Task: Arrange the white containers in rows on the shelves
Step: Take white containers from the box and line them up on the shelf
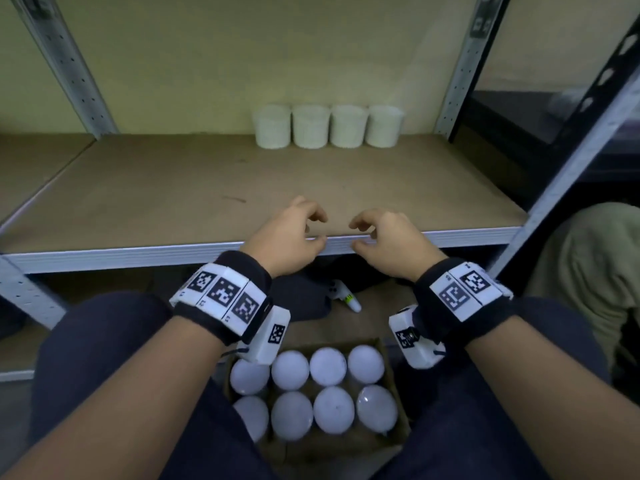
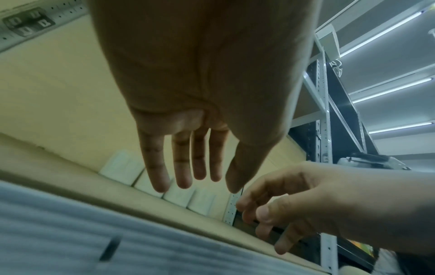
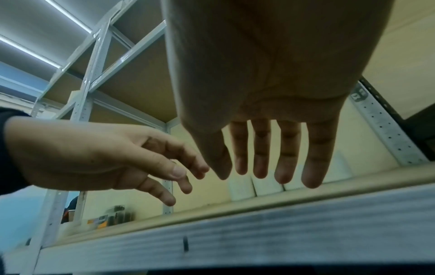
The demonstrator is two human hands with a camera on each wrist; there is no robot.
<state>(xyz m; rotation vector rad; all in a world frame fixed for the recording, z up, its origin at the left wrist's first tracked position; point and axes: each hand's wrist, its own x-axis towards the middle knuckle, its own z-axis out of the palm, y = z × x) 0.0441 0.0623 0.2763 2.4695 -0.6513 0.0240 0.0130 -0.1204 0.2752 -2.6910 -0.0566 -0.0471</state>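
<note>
Several white containers (image 1: 328, 126) stand in one row at the back of the brown shelf (image 1: 173, 188), right of centre. More white containers (image 1: 311, 393) fill a cardboard box (image 1: 401, 424) between my knees, below the shelf. My left hand (image 1: 294, 233) and right hand (image 1: 381, 233) hover side by side over the shelf's front edge, both empty with fingers loosely bent. In the left wrist view my left hand (image 2: 200, 178) hangs relaxed with the row of containers (image 2: 179, 191) beyond it. In the right wrist view my right hand (image 3: 266, 171) is likewise empty.
Grey metal uprights (image 1: 65, 64) frame the shelf, and a black post (image 1: 554, 109) stands at the right. A small white device (image 1: 346, 296) lies on the floor under the shelf. Another person's olive clothing (image 1: 588, 271) is at the right.
</note>
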